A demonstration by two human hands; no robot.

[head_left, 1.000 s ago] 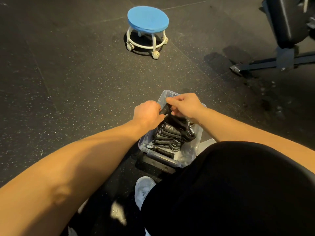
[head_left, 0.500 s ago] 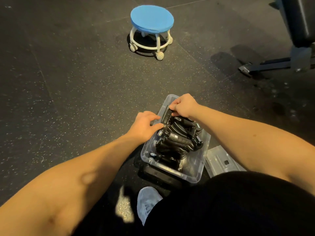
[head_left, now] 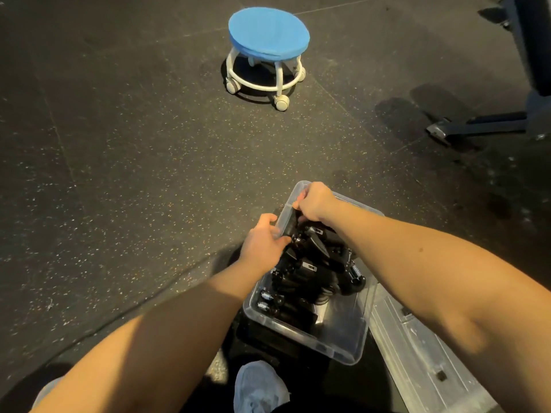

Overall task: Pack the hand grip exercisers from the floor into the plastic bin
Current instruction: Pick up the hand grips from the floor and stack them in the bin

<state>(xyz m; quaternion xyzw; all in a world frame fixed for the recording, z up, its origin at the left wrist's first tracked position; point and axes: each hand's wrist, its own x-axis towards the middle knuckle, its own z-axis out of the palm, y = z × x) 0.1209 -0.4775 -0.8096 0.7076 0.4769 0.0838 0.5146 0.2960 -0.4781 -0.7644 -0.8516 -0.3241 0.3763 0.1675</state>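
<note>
Tucking one hand grip exerciser [head_left: 290, 223] against the plastic bin [head_left: 343, 350] wall, right hand [head_left: 313, 201] pinching its top, left hand [head_left: 262, 242] gripping that wall; other exercisers [head_left: 316, 269] already piled inside, none visible on floor [head_left: 149, 174], so likely nearly done.

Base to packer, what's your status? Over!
Left hand grips the plastic bin wall. Right hand pinches top exerciser, on the pile inside. Nothing in the way; lid lies beside bin. Over.
</note>
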